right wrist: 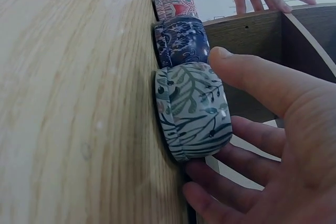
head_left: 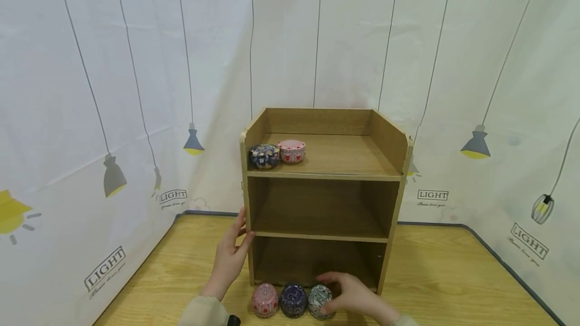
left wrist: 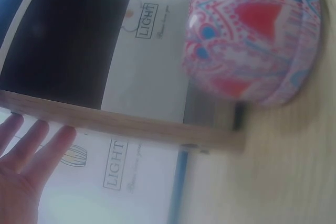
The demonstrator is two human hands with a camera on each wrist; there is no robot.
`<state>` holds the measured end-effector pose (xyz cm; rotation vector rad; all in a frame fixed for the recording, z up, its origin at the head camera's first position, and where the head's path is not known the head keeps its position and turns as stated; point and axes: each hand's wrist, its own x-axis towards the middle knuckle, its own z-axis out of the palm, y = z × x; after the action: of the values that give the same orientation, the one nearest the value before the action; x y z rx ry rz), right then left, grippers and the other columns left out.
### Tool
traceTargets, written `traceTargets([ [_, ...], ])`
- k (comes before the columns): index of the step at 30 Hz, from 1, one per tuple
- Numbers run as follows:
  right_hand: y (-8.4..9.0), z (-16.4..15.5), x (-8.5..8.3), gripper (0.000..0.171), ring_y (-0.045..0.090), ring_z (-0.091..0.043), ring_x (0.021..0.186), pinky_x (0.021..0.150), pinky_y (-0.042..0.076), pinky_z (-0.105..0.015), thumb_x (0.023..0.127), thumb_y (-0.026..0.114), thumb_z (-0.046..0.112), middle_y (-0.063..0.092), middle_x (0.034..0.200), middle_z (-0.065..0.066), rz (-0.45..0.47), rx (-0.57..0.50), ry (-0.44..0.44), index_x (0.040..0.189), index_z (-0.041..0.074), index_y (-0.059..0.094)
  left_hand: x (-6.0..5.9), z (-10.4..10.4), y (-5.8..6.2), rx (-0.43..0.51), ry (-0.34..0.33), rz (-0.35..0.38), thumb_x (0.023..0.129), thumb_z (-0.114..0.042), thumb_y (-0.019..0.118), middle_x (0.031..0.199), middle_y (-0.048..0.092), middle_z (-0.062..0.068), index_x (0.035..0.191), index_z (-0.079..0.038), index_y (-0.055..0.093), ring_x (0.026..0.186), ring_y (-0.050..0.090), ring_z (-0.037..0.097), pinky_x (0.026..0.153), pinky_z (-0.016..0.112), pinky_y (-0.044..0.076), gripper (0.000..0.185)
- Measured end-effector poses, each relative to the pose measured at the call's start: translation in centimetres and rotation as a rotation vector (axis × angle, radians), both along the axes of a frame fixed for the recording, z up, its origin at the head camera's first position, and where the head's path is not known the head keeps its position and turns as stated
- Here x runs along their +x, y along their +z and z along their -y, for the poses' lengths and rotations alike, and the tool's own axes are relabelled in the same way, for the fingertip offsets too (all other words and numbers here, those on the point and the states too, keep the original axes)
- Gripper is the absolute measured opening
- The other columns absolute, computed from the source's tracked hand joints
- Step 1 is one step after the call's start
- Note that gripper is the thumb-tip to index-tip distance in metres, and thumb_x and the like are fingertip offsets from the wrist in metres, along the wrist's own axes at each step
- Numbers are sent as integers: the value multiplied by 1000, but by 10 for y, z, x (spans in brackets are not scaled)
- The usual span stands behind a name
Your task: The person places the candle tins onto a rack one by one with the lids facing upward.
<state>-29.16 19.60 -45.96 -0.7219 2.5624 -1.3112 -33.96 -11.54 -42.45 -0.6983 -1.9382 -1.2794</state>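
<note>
A wooden shelf unit (head_left: 322,177) with three levels stands on the table. In front of its bottom level sit three round tins in a row: a pink tin (head_left: 265,300), a dark blue tin (head_left: 293,300) and a green leaf-patterned tin (head_left: 319,302). My right hand (head_left: 349,295) grips the leaf-patterned tin (right wrist: 193,109), thumb on one side and fingers curled round the other. My left hand (head_left: 234,248) rests with straight fingers against the shelf's left side panel (left wrist: 131,124). The pink tin (left wrist: 252,35) fills the left wrist view.
On the shelf's top level, at the left, stand a dark blue floral tin (head_left: 264,156) and a pink-red tin (head_left: 291,151). The middle and bottom levels hold nothing. White printed curtains (head_left: 90,114) enclose the wooden table (head_left: 453,286) on three sides.
</note>
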Motion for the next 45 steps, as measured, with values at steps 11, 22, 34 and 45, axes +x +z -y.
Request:
traceTargets([
  [11, -6, 5, -2, 56, 52, -42, 117, 93, 44, -58, 71, 83, 26, 61, 124, -13, -23, 42, -15, 121, 9, 67, 23, -5, 23, -3, -11, 11, 90, 9, 62, 137, 48, 28, 143, 4, 39, 99, 60, 46, 65, 23, 56, 59],
  [22, -7, 7, -1, 58, 52, -40, 116, 93, 45, -55, 69, 85, 21, 60, 124, -11, -37, 60, 2, 122, 10, 65, 21, -5, 22, -5, 4, -10, 89, 7, 63, 137, 49, 26, 143, 3, 40, 99, 61, 43, 65, 27, 57, 59],
  [34, -11, 9, 1, 61, 58, -12, 93, 76, 50, -29, 64, 87, 19, 59, 113, 0, -162, 124, 32, 120, 9, 66, 23, -5, 22, 6, -15, 22, 90, 7, 62, 135, 50, 29, 144, 3, 38, 99, 61, 46, 65, 23, 55, 58],
  [45, -12, 6, 3, 63, 56, -8, 90, 75, 50, -25, 57, 86, 17, 61, 107, 3, -226, 133, 6, 116, 9, 67, 23, -5, 22, 5, -2, 33, 91, 6, 62, 129, 54, 29, 143, 4, 39, 98, 61, 42, 66, 28, 57, 58],
])
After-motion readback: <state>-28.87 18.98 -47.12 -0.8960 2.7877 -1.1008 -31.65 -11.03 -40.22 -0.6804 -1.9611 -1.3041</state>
